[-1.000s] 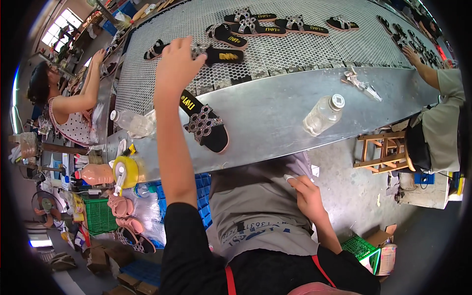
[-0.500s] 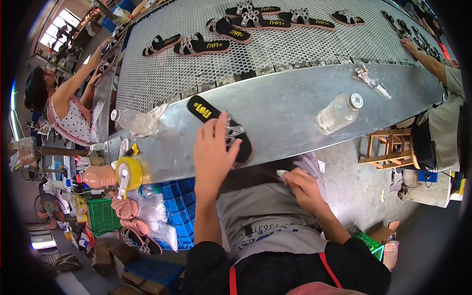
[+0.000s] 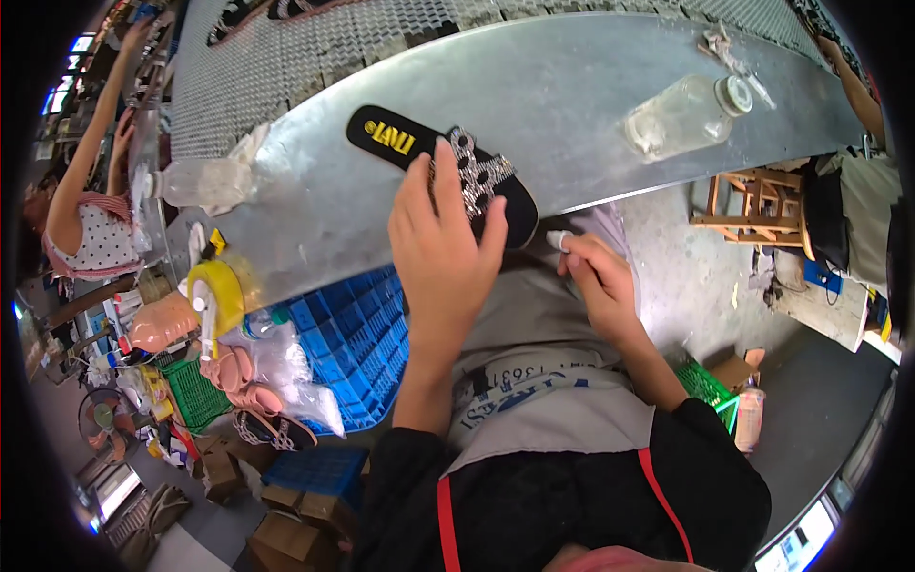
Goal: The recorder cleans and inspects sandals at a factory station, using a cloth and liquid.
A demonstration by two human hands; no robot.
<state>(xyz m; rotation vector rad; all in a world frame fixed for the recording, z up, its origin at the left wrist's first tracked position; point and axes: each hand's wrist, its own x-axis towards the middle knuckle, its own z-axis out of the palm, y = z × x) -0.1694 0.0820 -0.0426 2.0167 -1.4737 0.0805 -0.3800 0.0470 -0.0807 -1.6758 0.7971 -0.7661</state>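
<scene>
A black sandal (image 3: 391,138) with a yellow logo and a silver studded strap lies near the front edge of the metal table (image 3: 572,86). My left hand (image 3: 443,248) lies over its lower half, fingertips on the strap, gripping it. My right hand (image 3: 600,276) stays low by my grey apron, just below the table edge, with its fingers pinched on a small white piece (image 3: 560,238). I cannot tell what that piece is.
A clear plastic bottle (image 3: 681,114) lies on the table to the right, and a crumpled clear bag (image 3: 205,181) to the left. A mesh conveyor (image 3: 286,48) runs behind. Below are a blue crate (image 3: 353,324), a yellow container (image 3: 214,286) and a wooden stool (image 3: 748,200). Co-workers stand at the left (image 3: 81,229) and right (image 3: 858,86).
My left hand came back from the sandals on the mesh conveyor and now rests on the black sandal at the table edge. My right hand stayed at my lap.
</scene>
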